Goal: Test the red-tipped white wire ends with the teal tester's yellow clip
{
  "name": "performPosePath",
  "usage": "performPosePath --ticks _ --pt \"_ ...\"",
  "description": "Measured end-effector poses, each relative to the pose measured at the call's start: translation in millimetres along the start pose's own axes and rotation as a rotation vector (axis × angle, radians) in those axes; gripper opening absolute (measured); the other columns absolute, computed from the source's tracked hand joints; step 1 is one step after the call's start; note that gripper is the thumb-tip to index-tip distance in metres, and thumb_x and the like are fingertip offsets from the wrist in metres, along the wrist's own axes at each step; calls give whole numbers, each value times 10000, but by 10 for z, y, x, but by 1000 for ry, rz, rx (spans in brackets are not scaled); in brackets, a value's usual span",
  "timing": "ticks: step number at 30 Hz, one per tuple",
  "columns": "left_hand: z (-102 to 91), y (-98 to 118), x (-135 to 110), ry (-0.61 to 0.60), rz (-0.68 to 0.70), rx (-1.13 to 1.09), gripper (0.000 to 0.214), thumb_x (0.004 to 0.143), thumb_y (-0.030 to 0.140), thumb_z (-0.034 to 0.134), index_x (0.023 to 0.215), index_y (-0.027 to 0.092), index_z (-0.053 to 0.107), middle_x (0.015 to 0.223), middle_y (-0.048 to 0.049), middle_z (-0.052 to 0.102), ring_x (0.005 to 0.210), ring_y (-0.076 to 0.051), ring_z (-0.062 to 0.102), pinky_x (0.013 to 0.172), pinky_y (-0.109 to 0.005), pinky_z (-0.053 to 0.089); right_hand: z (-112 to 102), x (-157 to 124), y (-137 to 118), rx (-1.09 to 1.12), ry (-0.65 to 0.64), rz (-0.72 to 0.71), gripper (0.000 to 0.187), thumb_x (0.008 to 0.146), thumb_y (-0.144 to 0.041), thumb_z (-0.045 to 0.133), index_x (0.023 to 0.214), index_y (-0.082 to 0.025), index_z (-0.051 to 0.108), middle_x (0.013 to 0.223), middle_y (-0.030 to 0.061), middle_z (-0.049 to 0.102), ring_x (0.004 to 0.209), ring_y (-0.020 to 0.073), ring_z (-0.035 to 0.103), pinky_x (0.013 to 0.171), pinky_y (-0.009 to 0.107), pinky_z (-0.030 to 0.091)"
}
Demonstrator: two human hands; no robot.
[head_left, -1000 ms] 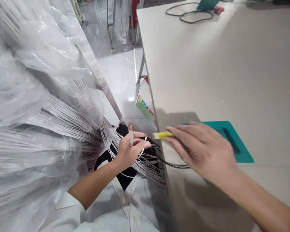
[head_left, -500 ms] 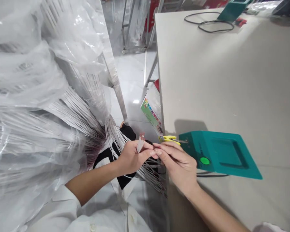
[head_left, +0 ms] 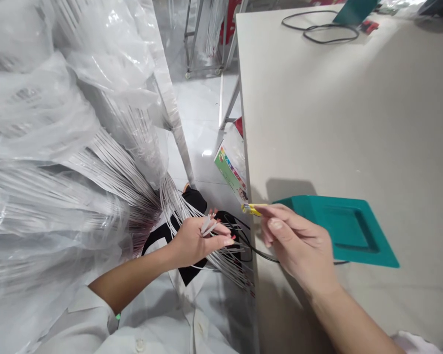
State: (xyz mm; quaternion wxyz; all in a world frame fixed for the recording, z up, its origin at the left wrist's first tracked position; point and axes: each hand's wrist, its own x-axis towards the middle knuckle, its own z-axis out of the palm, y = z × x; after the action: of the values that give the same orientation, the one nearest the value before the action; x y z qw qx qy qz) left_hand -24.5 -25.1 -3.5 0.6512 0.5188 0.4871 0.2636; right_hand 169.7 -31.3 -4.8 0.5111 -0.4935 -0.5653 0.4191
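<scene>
My left hand (head_left: 195, 242) grips a few white wires (head_left: 207, 226) with reddish tips, which stick up between thumb and fingers. One red tip shows by the thumb's end. To the right, my right hand (head_left: 299, 241) is over the table's edge with fingers bent and thumb against them; what they hold, if anything, is hidden. Beside its index finger is a yellow clip-like tool (head_left: 251, 209), partly covered. The tool stands at the left end of a teal device (head_left: 354, 228) with a recessed panel. My right hand hides the device's lower left part.
Bundles of white wires (head_left: 110, 157) in clear plastic (head_left: 44, 108) fill the left. A pale table (head_left: 335, 118) takes up the right, with a black cable loop (head_left: 330, 40) at its far end. A wheeled metal rack (head_left: 192, 49) and a printed box (head_left: 229, 169) stand beyond.
My hands have parted: the right one moved right, across the teal device, covering its green button. My left hand stays nearly in place, and the wire tips in it are more spread.
</scene>
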Motion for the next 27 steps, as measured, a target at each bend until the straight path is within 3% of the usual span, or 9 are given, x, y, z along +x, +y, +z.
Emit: performPosePath --ticks 4,7,9,14,18,21,24,27 --pt "26 -26 77 91 112 87 280 710 330 650 902 127 670 815 -58 666 653 -129 553 608 -237 416 114 -12 -88 -145 -77 -89 167 751 -209 654 892 -280 707 805 39 672 711 152 602 530 253 486" --pt "107 -69 144 24 236 127 169 762 242 571 849 131 662 801 -54 660 742 -160 583 692 -253 437 231 -42 -122 -216 -144 -151 185 731 -177 660 898 -245 700 748 28 656 614 126 589 469 224 463" --pt "168 -91 170 -19 280 204 135 759 194 540 806 127 649 764 -44 639 709 -154 566 666 -249 431 270 -55 -120 -259 -146 -174 145 741 -158 640 854 -229 699 736 24 652 616 124 595 501 228 475" --pt "239 -119 195 -17 212 170 160 780 255 523 727 128 606 649 -11 568 598 -118 493 564 -221 389 233 -44 -74 -300 -28 -128 93 769 -169 597 693 -197 641 638 16 615 593 130 569 538 253 470" --pt "221 -150 229 -25 215 89 114 768 205 493 762 139 586 693 -11 559 651 -127 498 605 -226 396 230 -47 -47 -246 -103 -140 98 762 -179 603 840 -207 654 750 33 635 623 131 576 533 251 477" --pt "224 -169 253 -30 274 186 55 726 162 506 713 145 557 660 3 519 626 -121 460 592 -229 377 269 -64 -35 -249 -126 -155 125 758 -164 615 853 -227 667 773 24 643 659 128 597 589 253 492" --pt "225 -166 257 -45 259 226 133 768 245 515 695 139 548 651 4 497 616 -115 442 589 -231 373 290 -72 -25 -315 -77 -143 108 777 -152 590 790 -224 670 742 19 639 684 135 597 633 265 484" --pt "178 -158 240 -115 209 70 243 799 354 525 729 125 567 667 -3 505 622 -107 452 589 -226 380 281 -63 -22 -328 -28 -105 90 787 -167 577 761 -207 654 711 23 619 682 145 582 644 282 474"
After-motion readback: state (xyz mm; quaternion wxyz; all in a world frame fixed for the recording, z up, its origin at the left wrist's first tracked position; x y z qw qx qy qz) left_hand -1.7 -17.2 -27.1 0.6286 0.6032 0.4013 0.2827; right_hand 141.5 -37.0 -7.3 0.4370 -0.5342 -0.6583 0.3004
